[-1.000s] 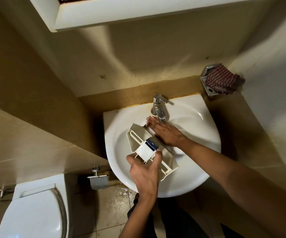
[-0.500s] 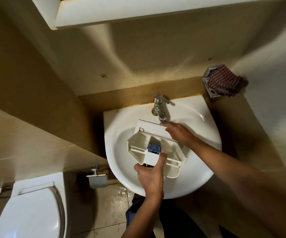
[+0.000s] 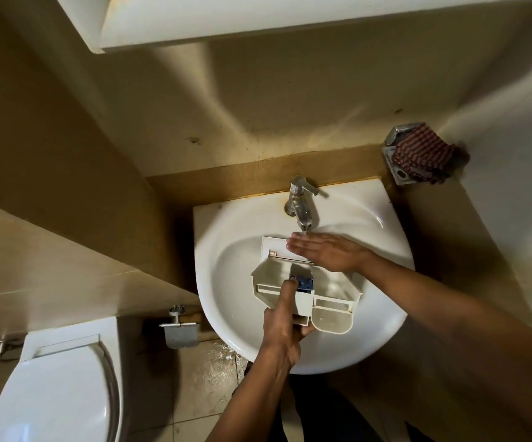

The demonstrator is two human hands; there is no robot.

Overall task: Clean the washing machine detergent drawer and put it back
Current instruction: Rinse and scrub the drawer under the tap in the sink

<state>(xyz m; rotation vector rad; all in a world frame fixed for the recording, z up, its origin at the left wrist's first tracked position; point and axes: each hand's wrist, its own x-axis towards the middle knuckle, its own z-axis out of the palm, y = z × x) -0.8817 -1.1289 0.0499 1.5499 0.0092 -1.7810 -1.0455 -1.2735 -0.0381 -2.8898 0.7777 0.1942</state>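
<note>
Head view: left hand [image 3: 282, 328] grips detergent drawer [image 3: 303, 282] in sink [image 3: 226, 272] (blue insert [image 3: 304, 283] inside), right hand [image 3: 325, 252] flat, open.

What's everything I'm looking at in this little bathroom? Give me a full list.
Sink: one, white, centre.
Tap: one, chrome, at the sink's back rim.
Detergent drawer: one, off-white with a blue insert, held over the basin.
Checked cloth: one, red and white, on a metal holder in the right corner.
Toilet: one, white, lower left.
Paper holder: one, metal, on the wall beside the sink.
Cabinet: one, white, overhead.
Left hand: grips the drawer's near end.
Right hand: flat, open, under the tap.
</note>
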